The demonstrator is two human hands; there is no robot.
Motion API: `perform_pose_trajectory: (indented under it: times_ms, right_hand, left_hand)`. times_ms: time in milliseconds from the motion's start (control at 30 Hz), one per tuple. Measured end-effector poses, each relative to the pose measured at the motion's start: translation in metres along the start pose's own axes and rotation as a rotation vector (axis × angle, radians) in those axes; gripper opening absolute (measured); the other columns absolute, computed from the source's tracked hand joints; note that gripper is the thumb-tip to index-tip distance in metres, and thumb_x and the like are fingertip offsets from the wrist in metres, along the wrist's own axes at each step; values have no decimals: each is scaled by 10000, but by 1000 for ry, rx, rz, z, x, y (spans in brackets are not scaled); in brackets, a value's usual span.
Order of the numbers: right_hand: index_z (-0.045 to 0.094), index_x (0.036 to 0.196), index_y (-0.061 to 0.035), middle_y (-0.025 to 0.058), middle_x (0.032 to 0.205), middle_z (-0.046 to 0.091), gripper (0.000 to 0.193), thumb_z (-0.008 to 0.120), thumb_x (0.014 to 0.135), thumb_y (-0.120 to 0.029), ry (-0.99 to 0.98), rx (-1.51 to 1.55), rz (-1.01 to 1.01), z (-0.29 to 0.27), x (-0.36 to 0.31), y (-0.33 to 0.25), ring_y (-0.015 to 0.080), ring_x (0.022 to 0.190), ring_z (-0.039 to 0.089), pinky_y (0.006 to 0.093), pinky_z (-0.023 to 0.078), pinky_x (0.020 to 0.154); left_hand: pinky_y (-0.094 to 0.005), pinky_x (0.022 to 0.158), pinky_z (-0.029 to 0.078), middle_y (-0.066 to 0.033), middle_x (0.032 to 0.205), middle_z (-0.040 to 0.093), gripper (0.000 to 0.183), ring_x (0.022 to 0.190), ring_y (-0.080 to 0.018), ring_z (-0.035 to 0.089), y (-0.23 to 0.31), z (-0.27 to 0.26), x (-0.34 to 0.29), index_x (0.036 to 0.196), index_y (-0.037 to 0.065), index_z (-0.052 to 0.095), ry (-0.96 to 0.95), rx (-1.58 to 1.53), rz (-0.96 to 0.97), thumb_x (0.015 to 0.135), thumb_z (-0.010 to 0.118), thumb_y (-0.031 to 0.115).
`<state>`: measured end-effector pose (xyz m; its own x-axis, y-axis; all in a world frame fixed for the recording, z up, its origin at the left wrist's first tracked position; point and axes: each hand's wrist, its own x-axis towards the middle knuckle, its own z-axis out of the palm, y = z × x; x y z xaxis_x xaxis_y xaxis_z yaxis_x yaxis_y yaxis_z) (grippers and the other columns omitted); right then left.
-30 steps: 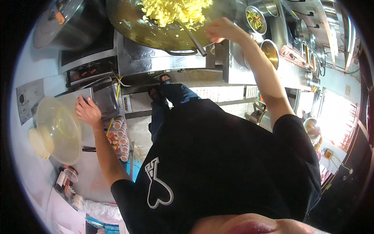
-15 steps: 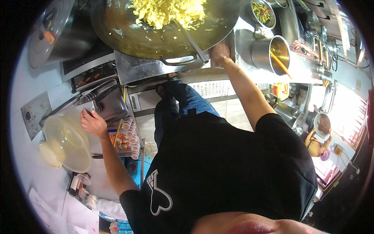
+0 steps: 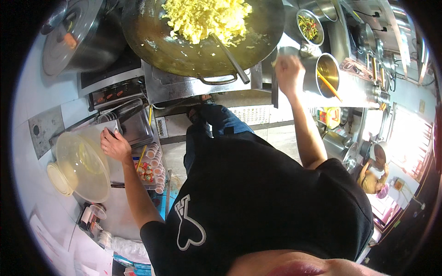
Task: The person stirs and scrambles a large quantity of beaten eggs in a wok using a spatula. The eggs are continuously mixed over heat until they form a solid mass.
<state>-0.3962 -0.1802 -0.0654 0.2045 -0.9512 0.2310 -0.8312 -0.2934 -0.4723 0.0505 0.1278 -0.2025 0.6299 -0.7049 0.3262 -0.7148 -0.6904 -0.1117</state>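
My right hand (image 3: 290, 77) is closed, raised at the counter's edge between the wok and the steel pot. A dark narrow strip (image 3: 275, 89) shows beside its fingers; whether the hand grips anything is hidden. To the left, my left hand (image 3: 116, 146) rests with fingers stretched out at the corner of a metal tray (image 3: 136, 131). In front of me a large wok (image 3: 184, 64) holds a heap of scrambled egg (image 3: 207, 20). The metal handle of a utensil (image 3: 232, 60) slants from the egg over the rim, with no hand on it.
Right of the wok stand a steel pot (image 3: 335, 69) with a yellow-handled tool and a bowl of cut vegetables (image 3: 308, 27). A big lidded pot (image 3: 87, 41) is at the far left. Below it sits a translucent tub (image 3: 83, 168). Another person (image 3: 375, 177) holds a basin at far right.
My right hand has come away from the stove's front edge, moving right and toward the steel pot. My left hand stays by the tray. The whole view has shifted slightly.
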Motion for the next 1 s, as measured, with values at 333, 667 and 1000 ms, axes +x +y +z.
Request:
perform_pose_trajectory:
  times_ms: [333,667,1000]
  right_hand:
    - [583,1037,-90,165,814,650,278,571,852,-298,-741,-449,-224,24,28,-78,344,805,642,429,508,730]
    - [517,831,-9,19,611,484,53,477,812,-39,-989,635,607,29,46,-85,71,450,433,218,299,322]
    - [540,769,-50,29,581,529,169,513,888,-167,-966,617,592,84,112,-77,132,449,471,260,370,401]
  left_hand:
    - [-444,871,400,-43,1260,484,401,1109,-280,467,-2,1,0,1233,136,497,-5,-47,-17,910,474,373]
    - [-434,882,391,-29,1251,492,398,1115,-270,465,1,2,0,1233,144,503,11,-81,-61,888,517,343]
    - [-437,888,403,-24,1240,502,410,1118,-272,474,-3,4,-2,1232,160,500,-23,-57,-76,869,551,344]
